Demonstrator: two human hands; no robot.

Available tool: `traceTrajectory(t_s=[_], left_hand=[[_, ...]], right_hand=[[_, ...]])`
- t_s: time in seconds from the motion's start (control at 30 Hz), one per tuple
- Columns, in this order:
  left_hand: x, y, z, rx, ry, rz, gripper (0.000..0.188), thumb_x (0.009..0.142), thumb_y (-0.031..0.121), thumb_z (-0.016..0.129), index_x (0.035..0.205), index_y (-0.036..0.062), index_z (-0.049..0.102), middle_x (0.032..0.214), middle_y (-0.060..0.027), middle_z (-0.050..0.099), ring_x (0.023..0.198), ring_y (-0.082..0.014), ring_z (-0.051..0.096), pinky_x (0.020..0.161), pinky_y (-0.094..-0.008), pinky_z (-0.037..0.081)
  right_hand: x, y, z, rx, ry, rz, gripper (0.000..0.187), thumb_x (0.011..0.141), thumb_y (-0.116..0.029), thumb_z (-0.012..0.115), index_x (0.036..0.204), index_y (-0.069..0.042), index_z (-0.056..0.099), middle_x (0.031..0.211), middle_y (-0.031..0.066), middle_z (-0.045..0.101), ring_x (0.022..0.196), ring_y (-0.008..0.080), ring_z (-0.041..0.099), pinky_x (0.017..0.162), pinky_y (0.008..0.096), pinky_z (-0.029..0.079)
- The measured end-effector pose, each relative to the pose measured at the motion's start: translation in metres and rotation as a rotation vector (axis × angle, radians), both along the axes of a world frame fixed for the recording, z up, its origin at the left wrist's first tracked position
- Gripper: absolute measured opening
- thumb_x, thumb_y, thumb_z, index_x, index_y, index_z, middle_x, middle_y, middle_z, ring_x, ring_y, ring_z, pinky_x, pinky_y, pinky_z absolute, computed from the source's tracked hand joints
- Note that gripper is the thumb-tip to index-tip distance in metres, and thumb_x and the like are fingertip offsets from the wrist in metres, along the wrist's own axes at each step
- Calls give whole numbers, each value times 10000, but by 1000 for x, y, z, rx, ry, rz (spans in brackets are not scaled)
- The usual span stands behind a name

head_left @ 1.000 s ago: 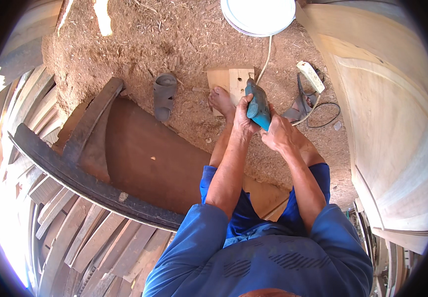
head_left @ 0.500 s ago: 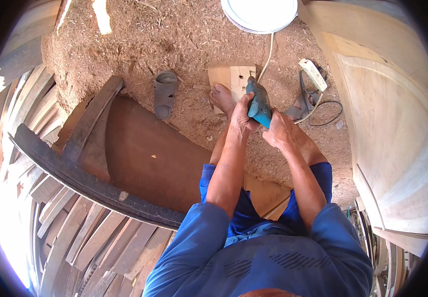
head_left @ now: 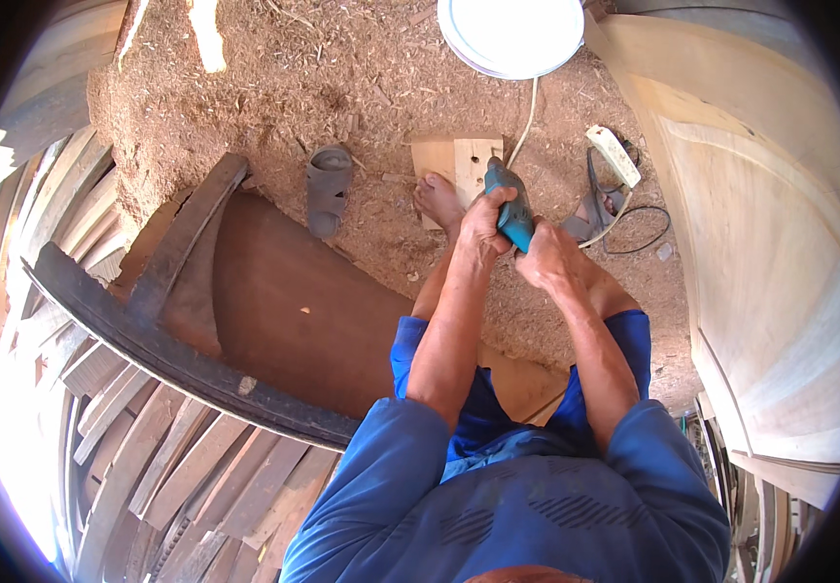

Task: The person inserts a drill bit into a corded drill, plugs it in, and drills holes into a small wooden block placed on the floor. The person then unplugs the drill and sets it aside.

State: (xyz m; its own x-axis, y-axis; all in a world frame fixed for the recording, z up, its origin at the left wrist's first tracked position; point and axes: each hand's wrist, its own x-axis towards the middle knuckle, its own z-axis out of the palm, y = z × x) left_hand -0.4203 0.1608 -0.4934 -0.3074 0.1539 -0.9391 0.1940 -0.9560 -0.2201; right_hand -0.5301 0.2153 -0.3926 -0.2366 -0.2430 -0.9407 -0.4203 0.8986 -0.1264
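A teal power drill [head_left: 509, 202] is gripped between both my hands, its nose over a pale wooden board [head_left: 472, 160] on the ground. My left hand [head_left: 486, 222] wraps around the drill's body. The rear handle is in my right hand [head_left: 548, 256], its fingers closed. Two dark holes show in the board, left of the drill's nose. Whether a bit is in the wood I cannot tell. My bare left foot [head_left: 437, 199] rests on a second, adjoining pale board piece.
Sawdust covers the ground. A grey sandal [head_left: 327, 191] lies left of the boards; a white power strip [head_left: 613, 155] with cords lies right. A white round lid or bucket [head_left: 511, 37] stands ahead. Large wooden panels [head_left: 760, 243] lean right, and a dark curved wooden piece [head_left: 187, 330] and stacked planks [head_left: 177, 447] lie left.
The ground and objects ahead appear slightly lower in the picture. My left hand has shifted a little on the drill, which stays over the board.
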Motion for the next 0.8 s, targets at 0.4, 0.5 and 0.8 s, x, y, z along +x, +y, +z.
traceTrajectory(t_s=[0.4,0.5,0.8], left_hand=[[-13,6,1,-40,-133,-83,457,784,54,676,1200,0,496,985,-153,571,823,-284,583,676,-475,556],[-8,5,-3,-45,-106,-87,474,784,51,675,1220,6,495,1004,-156,570,841,-289,585,698,-482,559],[-5,11,-7,-61,-110,-57,489,816,58,651,1257,-17,454,1029,-202,571,861,-341,604,762,-515,555]], right_hand=[[-1,6,-5,-1,27,-80,372,701,-164,762,1015,10,662,906,278,703,900,436,693,789,474,559],[0,1,-1,9,26,-71,369,695,-160,766,1004,16,669,906,280,703,899,437,693,787,469,560],[1,1,-6,55,22,-34,364,691,-156,762,1000,13,671,931,272,704,918,426,693,789,468,562]])
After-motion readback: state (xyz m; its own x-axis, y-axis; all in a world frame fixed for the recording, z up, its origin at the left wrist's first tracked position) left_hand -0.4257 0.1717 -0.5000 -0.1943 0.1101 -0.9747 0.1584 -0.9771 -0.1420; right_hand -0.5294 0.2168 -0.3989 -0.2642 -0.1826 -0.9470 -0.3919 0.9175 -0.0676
